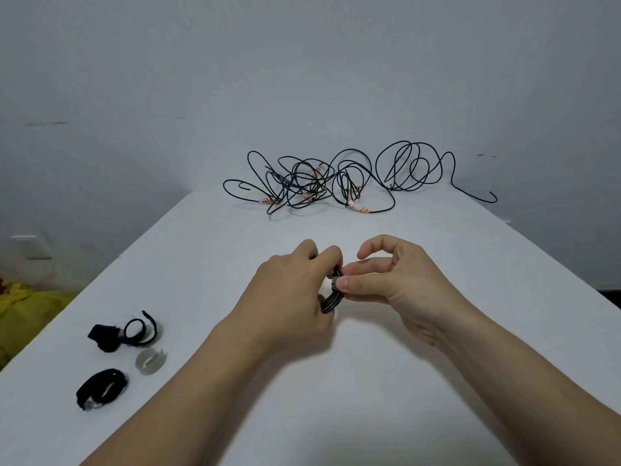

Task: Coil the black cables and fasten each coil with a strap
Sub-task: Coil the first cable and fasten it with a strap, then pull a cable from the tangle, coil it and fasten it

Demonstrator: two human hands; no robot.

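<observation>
1. Straps (100, 388) lie loose on the bench (437, 364), nearer than the coil and well to its left. Most are black and curled open, and one pale strap (151, 361) sits among them. I judge they are parked there so a hand can reach them without crowding the work. They sit close to the bench's left edge, so a careless sweep could knock one off.
2. Nearer than the coil and to its right, the bench surface shows only the forearms, which leaves room to set down a finished bundle.
3. The coil (331, 302) is held between both hands just above the middle of the bench.
   - The left hand (295, 290) is clamped on it with fingers curled round the loops, seemingly so the turns cannot spring apart.
   - The right hand (386, 280) pinches the coil's right side between thumb and forefinger, with the other fingers lifted clear.
   - A darker band seems to cross the strands there. I take it for a strap being closed, though too much is hidden to be sure.
4. Beyond the coil, a strip of open bench separates the hands from the remaining work.
5. Further beyond the coil, a tangle of black cables (336, 183) sprawls across the far end, some bearing pale tags. One loose end trails off to the right, near the far edge, and a hard tug could drag loops over it.
6. Behind everything stands a plain wall (302, 79). Left of the coil, past the bench's edge, lies a yellow cloth (27, 307).
</observation>
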